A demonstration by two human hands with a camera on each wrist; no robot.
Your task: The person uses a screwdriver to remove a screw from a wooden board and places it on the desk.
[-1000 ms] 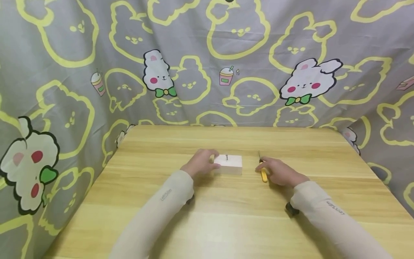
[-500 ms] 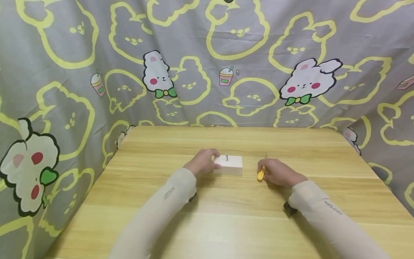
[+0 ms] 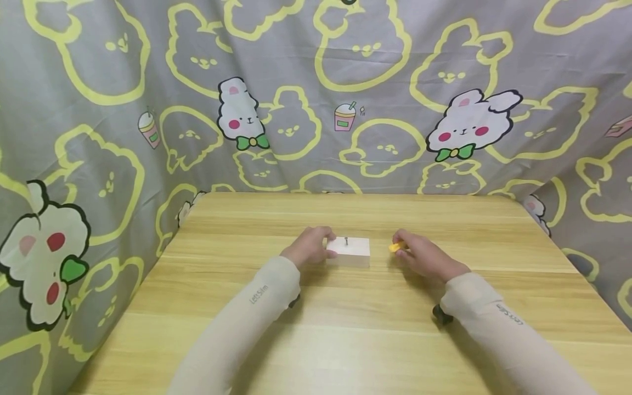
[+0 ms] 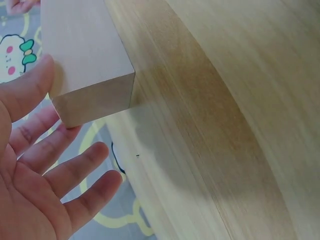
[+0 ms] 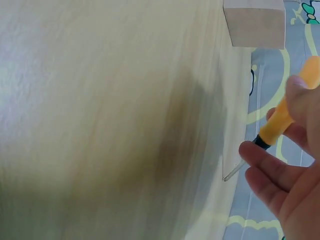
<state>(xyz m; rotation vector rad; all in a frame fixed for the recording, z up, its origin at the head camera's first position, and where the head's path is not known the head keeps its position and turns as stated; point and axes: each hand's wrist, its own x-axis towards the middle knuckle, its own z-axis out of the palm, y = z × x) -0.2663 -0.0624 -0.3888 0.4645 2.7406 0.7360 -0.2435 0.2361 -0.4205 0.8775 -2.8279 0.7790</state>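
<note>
My left hand [image 3: 310, 246] grips the left end of a pale wooden block [image 3: 350, 253], which lies on the table. Thumb and fingers sit on opposite sides of the block [image 4: 90, 45] in the left wrist view, with the lower fingers spread off it. A small screw [image 3: 346, 241] stands up from the block's top. To the right of the block, my right hand [image 3: 423, 257] holds a screwdriver by its yellow handle [image 3: 396, 247]. In the right wrist view, thumb and fingers pinch the screwdriver [image 5: 276, 124]; its thin shaft points away from the block.
A light wood-grain table [image 3: 326, 329] lies beneath both hands. A grey curtain [image 3: 306, 66] with yellow outlines and cartoon animals hangs behind it and along both sides.
The screwdriver has turned in my right hand: its shaft pointed away at first, and now its handle end faces the block. The left hand and block have hardly moved.
</note>
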